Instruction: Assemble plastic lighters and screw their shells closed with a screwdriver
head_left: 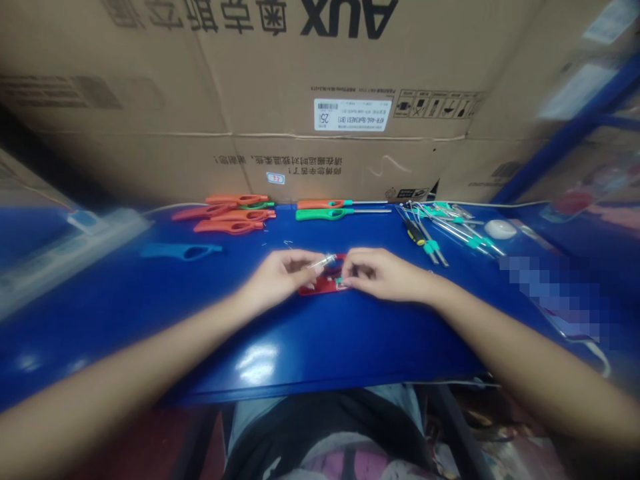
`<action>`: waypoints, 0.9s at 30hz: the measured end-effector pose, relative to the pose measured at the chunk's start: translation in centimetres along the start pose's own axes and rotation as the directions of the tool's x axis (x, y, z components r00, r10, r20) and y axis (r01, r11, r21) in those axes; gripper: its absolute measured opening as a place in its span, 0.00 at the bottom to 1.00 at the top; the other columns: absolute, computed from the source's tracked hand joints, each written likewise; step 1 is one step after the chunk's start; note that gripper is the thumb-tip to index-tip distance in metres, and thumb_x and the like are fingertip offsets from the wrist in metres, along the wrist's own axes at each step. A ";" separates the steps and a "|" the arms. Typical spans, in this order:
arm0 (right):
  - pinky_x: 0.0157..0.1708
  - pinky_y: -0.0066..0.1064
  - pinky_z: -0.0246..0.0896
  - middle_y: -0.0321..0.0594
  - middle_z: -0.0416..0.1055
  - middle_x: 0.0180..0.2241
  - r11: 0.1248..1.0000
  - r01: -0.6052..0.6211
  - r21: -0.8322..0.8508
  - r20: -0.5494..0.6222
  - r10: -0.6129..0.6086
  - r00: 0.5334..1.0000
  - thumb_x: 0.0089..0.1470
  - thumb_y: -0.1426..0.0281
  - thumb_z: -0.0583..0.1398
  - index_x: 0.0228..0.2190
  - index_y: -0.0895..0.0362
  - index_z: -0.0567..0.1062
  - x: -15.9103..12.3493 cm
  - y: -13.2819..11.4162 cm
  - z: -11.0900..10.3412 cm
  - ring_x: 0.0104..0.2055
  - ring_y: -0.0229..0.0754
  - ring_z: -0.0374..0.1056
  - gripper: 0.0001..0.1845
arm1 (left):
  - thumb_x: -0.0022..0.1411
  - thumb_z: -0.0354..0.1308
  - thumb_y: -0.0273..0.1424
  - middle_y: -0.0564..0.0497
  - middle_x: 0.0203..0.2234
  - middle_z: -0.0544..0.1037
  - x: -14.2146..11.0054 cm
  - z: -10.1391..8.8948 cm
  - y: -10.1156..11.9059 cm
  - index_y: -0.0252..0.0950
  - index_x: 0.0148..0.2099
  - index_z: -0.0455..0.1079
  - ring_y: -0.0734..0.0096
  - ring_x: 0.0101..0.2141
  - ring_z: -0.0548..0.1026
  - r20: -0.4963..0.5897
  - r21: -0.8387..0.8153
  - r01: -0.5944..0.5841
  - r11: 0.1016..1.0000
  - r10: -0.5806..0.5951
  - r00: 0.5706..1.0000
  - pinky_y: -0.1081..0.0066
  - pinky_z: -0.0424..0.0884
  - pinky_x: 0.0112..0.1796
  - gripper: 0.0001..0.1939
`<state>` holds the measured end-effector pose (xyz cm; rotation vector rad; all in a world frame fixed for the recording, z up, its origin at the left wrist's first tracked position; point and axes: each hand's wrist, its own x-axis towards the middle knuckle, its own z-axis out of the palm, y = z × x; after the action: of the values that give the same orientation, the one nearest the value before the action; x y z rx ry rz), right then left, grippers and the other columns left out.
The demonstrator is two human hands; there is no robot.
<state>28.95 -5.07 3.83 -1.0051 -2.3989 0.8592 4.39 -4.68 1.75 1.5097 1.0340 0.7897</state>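
My left hand (287, 275) is closed, with thumb and fingers pinching a small clear tube with a metallic end (325, 260). Below the tube, a red lighter casing half (318, 288) lies on the blue table, partly covered by both hands. My right hand (375, 272) is also closed, its fingertips at a small green part (339, 281) on the casing; a thin pale wire seems to run beside it. The fingers hide most of this part and the inside of the casing.
Several orange-red lighter casings (233, 227) and a blue one (180, 251) lie left. Two long-nosed lighters (325, 214) are at the back. Metal tubes with green parts (450, 223), a black-yellow screwdriver (414, 232) and a white round object (500, 229) lie right. A cardboard sheet (280, 80) stands behind.
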 end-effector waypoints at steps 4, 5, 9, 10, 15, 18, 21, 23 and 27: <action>0.19 0.23 0.57 0.30 0.68 0.20 0.936 -0.246 0.252 0.058 0.239 0.969 0.61 0.63 0.61 0.36 0.56 0.71 0.1 -0.2 0.2 0.18 0.31 0.62 0.09 | 0.57 0.69 0.39 0.44 0.33 0.84 -0.1 0.1 0.2 0.31 0.51 0.79 0.72 0.26 0.77 0.005 0.006 0.039 0.999 -0.040 0.999 0.71 0.75 0.30 0.23; 0.16 0.23 0.56 0.27 0.66 0.18 0.902 -0.296 0.315 0.081 0.285 0.955 0.61 0.62 0.61 0.37 0.56 0.69 0.2 -0.2 0.2 0.16 0.31 0.61 0.10 | 0.57 0.69 0.38 0.45 0.32 0.84 -0.1 0.1 0.3 0.31 0.51 0.79 0.72 0.26 0.76 0.006 0.007 0.052 0.999 -0.052 0.999 0.72 0.75 0.30 0.22; 0.14 0.23 0.63 0.32 0.72 0.24 0.798 -0.311 0.517 0.075 0.320 0.944 0.57 0.59 0.64 0.35 0.56 0.67 0.5 0.0 0.4 0.18 0.32 0.68 0.15 | 0.56 0.69 0.35 0.46 0.30 0.83 0.0 0.1 0.2 0.30 0.50 0.80 0.73 0.25 0.76 0.005 -0.002 0.092 0.996 -0.092 0.996 0.73 0.75 0.29 0.21; 0.15 0.24 0.65 0.33 0.73 0.25 0.776 -0.309 0.550 0.069 0.326 0.943 0.56 0.59 0.65 0.35 0.56 0.67 0.6 0.1 0.4 0.19 0.33 0.69 0.16 | 0.55 0.69 0.35 0.46 0.29 0.83 0.0 0.1 0.1 0.30 0.49 0.80 0.73 0.25 0.77 0.001 -0.003 0.097 0.995 -0.097 0.995 0.73 0.75 0.29 0.20; 0.16 0.24 0.66 0.30 0.70 0.21 0.743 -0.354 0.569 0.117 0.352 0.928 0.53 0.60 0.67 0.34 0.57 0.68 0.8 0.4 0.4 0.18 0.33 0.68 0.17 | 0.55 0.70 0.38 0.46 0.29 0.83 0.0 0.2 -0.1 0.31 0.47 0.80 0.73 0.25 0.76 -0.004 0.007 0.090 0.996 -0.090 0.996 0.73 0.75 0.28 0.21; 0.13 0.21 0.56 0.26 0.66 0.19 0.803 -0.360 0.475 0.130 0.341 0.931 0.53 0.64 0.67 0.35 0.57 0.69 0.6 0.4 0.2 0.15 0.30 0.61 0.14 | 0.54 0.71 0.39 0.46 0.29 0.83 0.1 0.3 -0.1 0.31 0.47 0.80 0.73 0.25 0.76 -0.004 0.000 0.081 0.997 -0.081 0.997 0.73 0.75 0.28 0.21; 0.16 0.20 0.50 0.24 0.61 0.18 0.883 -0.307 0.357 0.103 0.289 0.952 0.52 0.68 0.66 0.34 0.57 0.71 0.2 0.4 0.0 0.16 0.27 0.55 0.11 | 0.54 0.71 0.38 0.47 0.28 0.82 0.1 0.3 -0.1 0.31 0.46 0.80 0.73 0.24 0.76 -0.001 -0.005 0.088 0.996 -0.088 0.996 0.73 0.74 0.28 0.20; 0.20 0.21 0.52 0.25 0.61 0.19 0.923 -0.264 0.279 0.100 0.245 0.964 0.52 0.70 0.65 0.35 0.58 0.72 0.0 0.3 -0.1 0.19 0.28 0.55 0.08 | 0.54 0.71 0.37 0.48 0.27 0.82 0.1 0.3 -0.1 0.31 0.46 0.80 0.74 0.24 0.75 0.000 -0.007 0.099 0.995 -0.099 0.995 0.73 0.74 0.28 0.20; 0.23 0.22 0.54 0.28 0.63 0.21 0.957 -0.234 0.174 0.113 0.217 0.970 0.52 0.72 0.63 0.36 0.59 0.74 0.0 0.2 -0.2 0.22 0.30 0.57 0.07 | 0.54 0.71 0.34 0.48 0.27 0.82 0.2 0.4 -0.1 0.30 0.45 0.80 0.75 0.23 0.75 0.000 -0.015 0.112 0.994 -0.112 0.994 0.74 0.73 0.27 0.18</action>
<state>29.15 -4.93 3.85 -1.2029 -2.2545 1.2113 4.80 -4.69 1.58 1.4262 1.1005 0.7176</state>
